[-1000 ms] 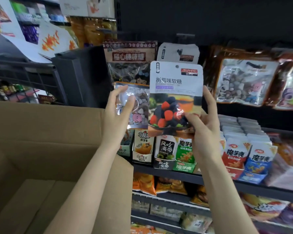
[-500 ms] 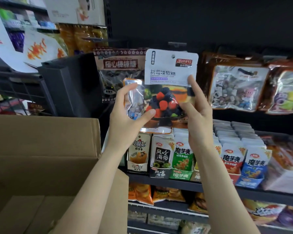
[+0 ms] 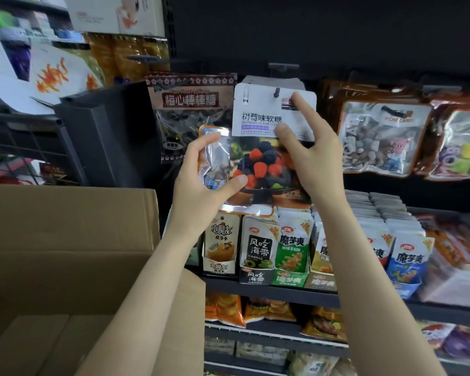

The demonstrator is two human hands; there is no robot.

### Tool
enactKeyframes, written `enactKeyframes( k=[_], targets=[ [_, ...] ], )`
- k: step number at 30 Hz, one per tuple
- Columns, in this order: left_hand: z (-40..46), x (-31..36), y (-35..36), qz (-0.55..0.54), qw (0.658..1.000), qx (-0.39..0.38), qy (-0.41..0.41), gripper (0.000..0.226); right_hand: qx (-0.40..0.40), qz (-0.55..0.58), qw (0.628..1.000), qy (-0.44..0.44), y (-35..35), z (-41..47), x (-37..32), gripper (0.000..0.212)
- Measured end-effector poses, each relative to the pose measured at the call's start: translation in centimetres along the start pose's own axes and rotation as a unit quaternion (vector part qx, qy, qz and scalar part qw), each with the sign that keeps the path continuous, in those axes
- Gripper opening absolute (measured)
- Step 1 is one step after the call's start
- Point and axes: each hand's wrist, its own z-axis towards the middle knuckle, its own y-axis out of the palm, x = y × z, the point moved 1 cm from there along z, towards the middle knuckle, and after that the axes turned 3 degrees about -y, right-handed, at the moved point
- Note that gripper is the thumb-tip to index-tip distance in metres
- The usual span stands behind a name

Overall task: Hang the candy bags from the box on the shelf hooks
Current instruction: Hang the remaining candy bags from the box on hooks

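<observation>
While the right hand [image 3: 314,161] is resting its straightened thumb and forefinger against the front of a white plastic candy bag [image 3: 272,137] printed "树莓味软糖" and "RASPBERRY FLAVOR", with a picture of red and dark berries below, the bag's top hole is sitting over a black shelf hook [image 3: 276,91] just above that hand's forefinger. Beside it, the left hand [image 3: 201,183] is pinching a clear, orange-edged plastic candy bag [image 3: 215,164] between thumb and fingers, its pale sweets and a small cartoon figure showing through; this second bag is lying partly behind the white one. To the left of the left hand, a brown bag reading "Plum Heart Lollipop" and "梅心棒棒糖" [image 3: 190,109] is hanging. To the right of the right hand, a clear bag marked "STONE CANDY" [image 3: 383,142] is holding pebble-like sweets. Below both hands, small packets reading "风吃海带" [image 3: 258,251] and "魔芋爽" [image 3: 293,248] are standing in trays, and under the left forearm an open brown cardboard box [image 3: 65,240] is sitting.
</observation>
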Motion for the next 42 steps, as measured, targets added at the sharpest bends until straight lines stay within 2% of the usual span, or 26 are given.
enactKeyframes(
  k=[5, 11, 13, 16, 18, 20, 21, 23, 25, 28, 30, 33, 37, 39, 42],
  targets=[
    [0.1, -0.5, -0.1, 0.032, 0.999, 0.028, -0.007, 0.063, 0.003, -0.05, 0.999, -0.008, 0.3, 1.1, 0.8, 0.058],
    [0.1, -1.1, -2.5, 0.171, 0.977, 0.121, 0.026, 0.061, -0.027, -0.258, 0.966, -0.005, 2.2, 4.0, 2.0, 0.061],
    [0.2, -1.0, -3.0, 0.132, 0.984, 0.122, 0.016, 0.062, -0.053, -0.311, 0.949, 0.014, 2.8, 4.8, 2.2, 0.063],
    [0.3, -1.0, -3.4, -0.028, 0.992, 0.101, -0.068, 0.061, -0.032, -0.356, 0.934, 0.014, 2.5, 3.8, 1.5, 0.061],
    [0.0, -0.8, -3.2, -0.125, 0.982, 0.092, -0.106, 0.059, 0.005, -0.285, 0.958, -0.016, 1.8, 1.3, 0.9, 0.054],
    [-0.5, -0.4, -2.7, -0.182, 0.972, 0.093, -0.115, 0.056, 0.002, -0.089, 0.996, -0.002, 1.1, -1.8, 0.0, 0.047],
    [-0.7, -0.2, -2.4, -0.204, 0.969, 0.089, -0.109, 0.055, -0.035, 0.026, 0.998, 0.036, 0.9, -3.4, -0.6, 0.048],
    [-1.3, 0.1, -1.5, -0.23, 0.967, 0.063, -0.09, 0.057, -0.12, 0.184, 0.969, 0.115, 0.9, -5.7, -1.5, 0.056],
    [-1.6, 0.3, -0.6, -0.23, 0.968, 0.038, -0.087, 0.06, -0.143, 0.251, 0.943, 0.163, 0.8, -6.8, -1.5, 0.049],
    [-1.9, 0.5, 0.1, -0.218, 0.971, 0.039, -0.096, 0.067, -0.082, 0.255, 0.951, 0.155, -0.1, -6.9, -1.0, 0.015],
    [-2.0, 0.4, 0.0, -0.208, 0.972, 0.045, -0.102, 0.068, -0.05, 0.232, 0.964, 0.123, -1.0, -6.8, -0.6, 0.004],
    [-2.1, 0.1, -0.5, -0.183, 0.976, 0.021, -0.119, 0.061, -0.034, 0.217, 0.97, 0.1, -2.1, -7.3, -0.2, 0.003],
    [-2.2, 0.7, 0.8, -0.109, 0.985, -0.095, -0.092, 0.052, 0.018, 0.19, 0.98, 0.064, -3.5, -7.6, 0.0, 0.0],
    [-2.2, 1.5, 2.4, -0.102, 0.985, -0.128, -0.044, 0.056, 0.078, 0.171, 0.981, 0.053, -4.4, -7.3, 0.3, 0.01],
    [-1.7, 2.8, 5.6, -0.077, 0.988, -0.118, 0.057, 0.056, 0.142, 0.131, 0.981, 0.026, -6.5, -7.1, 0.7, 0.018]
  ],
)
